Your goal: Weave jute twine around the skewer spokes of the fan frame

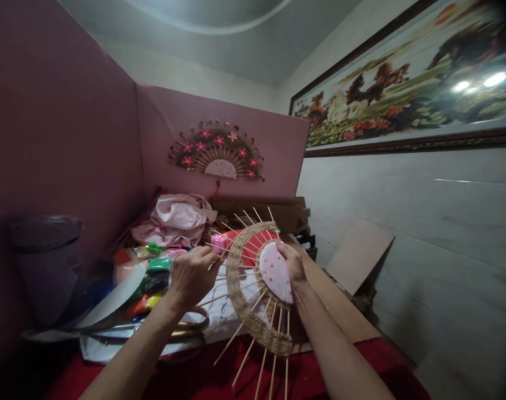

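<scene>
A half-round fan frame [238, 272] hangs tilted in front of me, with thin wooden sticks fanning out and a broad band of woven twine across them. At its inner edge sits a white half-disc with red dots [274, 272]. My right hand [292, 264] grips this half-disc, thumb on its front face; the other fingers are mostly hidden behind it. Beside the outer stick ends on the left, my left hand [196, 276] is closed, thumb and fingers pressed together. What it pinches there is hidden.
Scissors [190, 328] and bagged coloured clay [159, 265] lie at left, below bunched pink fabric [182, 216]. A flowered fan [219, 150] hangs on the pink panel. Red cloth [219, 372] covers the near surface; a board [361, 255] leans against the right wall.
</scene>
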Motion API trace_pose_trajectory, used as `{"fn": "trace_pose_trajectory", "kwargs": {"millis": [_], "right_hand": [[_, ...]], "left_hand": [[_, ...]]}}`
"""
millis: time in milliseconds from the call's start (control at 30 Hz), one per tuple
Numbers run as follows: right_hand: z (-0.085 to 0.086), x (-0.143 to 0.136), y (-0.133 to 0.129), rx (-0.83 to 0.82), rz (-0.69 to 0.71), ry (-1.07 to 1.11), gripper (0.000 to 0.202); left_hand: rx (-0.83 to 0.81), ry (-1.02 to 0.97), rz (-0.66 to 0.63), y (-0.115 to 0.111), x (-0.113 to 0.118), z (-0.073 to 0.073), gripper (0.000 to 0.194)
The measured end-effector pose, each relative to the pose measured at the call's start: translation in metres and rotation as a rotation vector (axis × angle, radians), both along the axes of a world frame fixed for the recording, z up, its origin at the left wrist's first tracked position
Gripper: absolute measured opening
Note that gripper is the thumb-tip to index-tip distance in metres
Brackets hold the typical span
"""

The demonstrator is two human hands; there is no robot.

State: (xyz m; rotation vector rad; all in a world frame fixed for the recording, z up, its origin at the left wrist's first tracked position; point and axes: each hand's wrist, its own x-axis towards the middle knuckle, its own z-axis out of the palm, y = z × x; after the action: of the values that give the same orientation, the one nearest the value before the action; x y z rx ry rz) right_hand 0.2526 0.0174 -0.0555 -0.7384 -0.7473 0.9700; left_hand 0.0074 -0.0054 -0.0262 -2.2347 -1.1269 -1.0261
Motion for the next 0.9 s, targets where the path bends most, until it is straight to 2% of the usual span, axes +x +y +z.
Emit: {"fn": "trace_pose_trajectory", "kwargs": {"millis": [100, 233, 633, 767, 900], "right_hand": [[0.0001, -0.0004, -0.0009, 0.002, -0.01, -0.001, 0.024], [-0.0001, -0.0001, -0.0013, 0.018, -0.024, -0.001, 0.02], [-0.0045, 0.002, 0.0009, -0.031, -0.003, 0.07, 0.018], [-0.0042, 0.0036, 0.0011, 0.005, 0.013, 0.043, 0.017], [-0.0018, 0.0035, -0.0028, 0.037, 0.033, 0.041, 0.018]], "left_hand": [[-0.071, 0.023, -0.092, -0.0004, 0.0005, -0.0005, 0.024], [-0.138, 0.032, -0.138, -0.0019, 0.0004, 0.0006, 0.023], [-0.135, -0.105, -0.211, 0.0026, -0.001, 0.0005, 0.019], [-0.241, -0.229, -0.298, 0.0029, -0.0024, 0.002, 0.019], [-0.462, -0.435, -0.436, 0.0037, -0.0044, 0.0061, 0.029]]}}
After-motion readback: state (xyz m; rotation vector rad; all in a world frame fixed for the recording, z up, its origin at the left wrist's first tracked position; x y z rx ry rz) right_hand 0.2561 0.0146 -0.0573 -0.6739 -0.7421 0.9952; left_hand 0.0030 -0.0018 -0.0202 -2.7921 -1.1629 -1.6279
